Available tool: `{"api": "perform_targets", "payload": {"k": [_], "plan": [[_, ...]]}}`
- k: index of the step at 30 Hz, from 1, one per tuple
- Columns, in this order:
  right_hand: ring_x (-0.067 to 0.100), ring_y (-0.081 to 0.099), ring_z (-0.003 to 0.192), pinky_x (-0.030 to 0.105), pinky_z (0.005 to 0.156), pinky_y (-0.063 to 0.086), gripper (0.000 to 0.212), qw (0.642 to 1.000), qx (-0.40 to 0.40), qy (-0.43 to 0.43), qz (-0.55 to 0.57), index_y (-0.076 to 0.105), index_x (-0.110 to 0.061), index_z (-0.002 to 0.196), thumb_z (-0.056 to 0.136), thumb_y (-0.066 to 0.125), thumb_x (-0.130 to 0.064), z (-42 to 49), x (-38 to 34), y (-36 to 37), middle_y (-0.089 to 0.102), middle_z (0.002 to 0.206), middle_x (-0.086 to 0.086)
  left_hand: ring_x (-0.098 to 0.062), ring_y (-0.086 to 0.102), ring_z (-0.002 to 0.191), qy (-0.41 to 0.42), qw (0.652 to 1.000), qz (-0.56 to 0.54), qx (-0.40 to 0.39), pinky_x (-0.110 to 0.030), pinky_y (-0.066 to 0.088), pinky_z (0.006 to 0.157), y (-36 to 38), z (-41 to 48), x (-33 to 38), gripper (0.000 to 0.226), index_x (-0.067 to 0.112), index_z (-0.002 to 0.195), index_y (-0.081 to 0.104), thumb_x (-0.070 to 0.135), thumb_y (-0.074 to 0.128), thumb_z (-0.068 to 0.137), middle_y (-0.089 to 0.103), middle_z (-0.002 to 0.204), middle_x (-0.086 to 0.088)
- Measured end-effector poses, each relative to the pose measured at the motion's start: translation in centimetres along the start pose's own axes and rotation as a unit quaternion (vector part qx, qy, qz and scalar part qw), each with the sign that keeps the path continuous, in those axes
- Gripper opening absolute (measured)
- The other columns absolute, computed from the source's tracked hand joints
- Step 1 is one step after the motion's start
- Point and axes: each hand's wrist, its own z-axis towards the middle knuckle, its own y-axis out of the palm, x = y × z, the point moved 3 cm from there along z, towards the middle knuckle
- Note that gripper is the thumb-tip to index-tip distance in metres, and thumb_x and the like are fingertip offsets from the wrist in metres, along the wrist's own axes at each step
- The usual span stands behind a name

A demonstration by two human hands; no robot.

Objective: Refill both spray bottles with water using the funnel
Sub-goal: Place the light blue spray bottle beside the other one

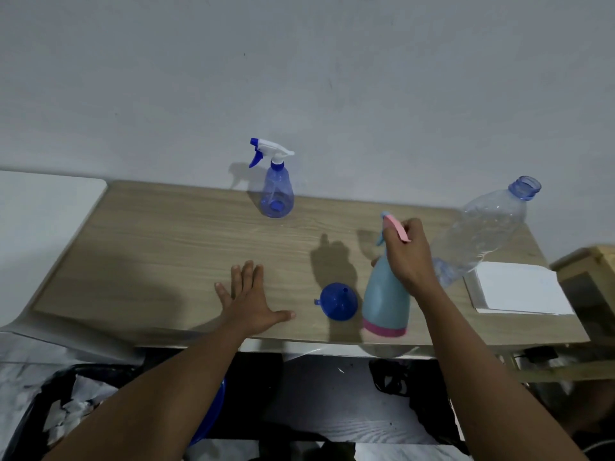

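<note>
A light-blue spray bottle [382, 301] with a pink base and pink trigger stands near the table's front edge. My right hand [407, 251] is closed around its neck and spray head. Just left of it a blue funnel [337, 301] lies on the wooden table [166, 247]. My left hand [249, 299] rests flat on the table, fingers spread, holding nothing. A clear blue spray bottle [276, 188] with a white and blue trigger head stands at the back by the wall. A large clear water bottle [482, 231], uncapped, stands at the right.
A white block [519, 289] lies at the table's right end, beside a wooden box [585, 277]. A white surface [43, 207] adjoins the table's left end. Below the front edge are a black bag with crumpled paper [76, 404] and a blue basin [209, 414].
</note>
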Motion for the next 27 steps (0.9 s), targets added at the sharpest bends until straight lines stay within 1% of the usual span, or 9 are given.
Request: {"api": "perform_targets", "payload": {"k": [2, 4, 6, 7, 13, 17, 19, 23, 27], "plan": [[0.028, 0.073, 0.073, 0.041, 0.062, 0.059, 0.033, 0.999, 0.016, -0.045, 0.022, 0.047, -0.013, 0.095, 0.097, 0.058, -0.044, 1.2, -1.6, 0.5, 0.067, 0.086, 0.005, -0.027, -0.035, 0.144, -0.006, 0.999, -0.004, -0.037, -0.066, -0.017, 0.112, -0.3, 0.8, 0.8, 0.154, 0.02, 0.153, -0.021, 0.094, 0.06, 0.045, -0.033, 0.159, 0.0], [0.015, 0.073, 0.073, 0.033, 0.064, 0.054, 0.03, 0.996, 0.044, -0.076, 0.034, 0.052, -0.013, 0.092, 0.095, 0.062, -0.042, 2.9, -2.7, 1.1, 0.066, 0.081, -0.004, -0.03, -0.041, 0.14, -0.013, 0.997, 0.009, -0.076, -0.068, -0.021, 0.108, -0.2, 1.3, 1.2, 0.162, 0.017, 0.149, -0.029, 0.094, 0.062, 0.04, -0.041, 0.155, -0.002], [0.0, 0.062, 0.07, 0.02, 0.062, 0.045, 0.029, 0.991, 0.069, -0.114, 0.003, 0.06, -0.011, 0.089, 0.092, 0.067, -0.039, 4.8, -3.7, 1.8, 0.062, 0.076, -0.009, -0.032, -0.046, 0.136, -0.019, 0.994, 0.024, -0.102, -0.07, -0.023, 0.105, 0.0, 1.6, 1.3, 0.165, 0.016, 0.145, -0.037, 0.094, 0.062, 0.039, -0.047, 0.15, -0.003], [-0.003, 0.057, 0.068, 0.017, 0.061, 0.041, 0.027, 0.989, 0.07, -0.128, -0.015, 0.064, -0.01, 0.087, 0.091, 0.068, -0.036, 5.8, -4.0, 2.4, 0.062, 0.076, -0.01, -0.033, -0.047, 0.135, -0.022, 0.993, 0.027, -0.109, -0.07, -0.024, 0.104, 0.0, 1.7, 1.3, 0.165, 0.016, 0.143, -0.039, 0.094, 0.062, 0.039, -0.049, 0.149, -0.003], [0.013, 0.065, 0.077, 0.024, 0.069, 0.047, 0.013, 0.987, 0.021, -0.151, -0.058, 0.073, -0.01, 0.09, 0.085, 0.073, -0.023, 11.8, -4.3, 6.6, 0.072, 0.085, -0.003, -0.033, -0.052, 0.129, -0.026, 0.99, 0.03, -0.133, -0.072, -0.024, 0.102, -0.1, 2.1, 1.4, 0.165, 0.017, 0.138, -0.046, 0.095, 0.061, 0.039, -0.057, 0.141, -0.002], [0.013, 0.063, 0.078, 0.006, 0.061, 0.038, 0.013, 0.978, -0.008, -0.179, -0.105, 0.075, -0.01, 0.097, 0.086, 0.071, -0.017, 15.0, -5.0, 9.2, 0.07, 0.085, -0.004, -0.033, -0.052, 0.13, -0.028, 0.991, 0.031, -0.13, -0.072, -0.022, 0.103, -0.2, 2.0, 1.5, 0.165, 0.016, 0.14, -0.044, 0.093, 0.062, 0.039, -0.056, 0.143, -0.001], [0.012, 0.061, 0.078, 0.003, 0.059, 0.034, 0.016, 0.971, -0.022, -0.196, -0.133, 0.075, -0.01, 0.099, 0.086, 0.07, -0.018, 16.1, -5.2, 10.5, 0.072, 0.088, -0.001, -0.033, -0.052, 0.13, -0.03, 0.991, 0.033, -0.125, -0.072, -0.021, 0.104, -0.2, 2.0, 1.6, 0.165, 0.016, 0.141, -0.041, 0.091, 0.065, 0.039, -0.054, 0.144, -0.001], [0.014, 0.057, 0.076, 0.003, 0.056, 0.034, 0.016, 0.966, -0.038, -0.205, -0.15, 0.074, -0.008, 0.1, 0.087, 0.069, -0.014, 17.3, -5.7, 12.5, 0.068, 0.086, 0.0, -0.033, -0.052, 0.13, -0.036, 0.991, 0.035, -0.126, -0.072, -0.023, 0.103, -0.2, 2.3, 1.6, 0.164, 0.016, 0.143, -0.04, 0.089, 0.066, 0.041, -0.056, 0.142, 0.0], [0.016, 0.055, 0.076, 0.012, 0.058, 0.034, 0.016, 0.97, -0.033, -0.189, -0.152, 0.072, -0.006, 0.1, 0.086, 0.068, -0.01, 18.1, -6.2, 13.6, 0.071, 0.092, 0.008, -0.032, -0.053, 0.129, -0.046, 0.99, 0.032, -0.126, -0.071, -0.024, 0.103, -0.2, 2.4, 1.7, 0.165, 0.017, 0.142, -0.041, 0.088, 0.068, 0.04, -0.056, 0.143, 0.001]]}}
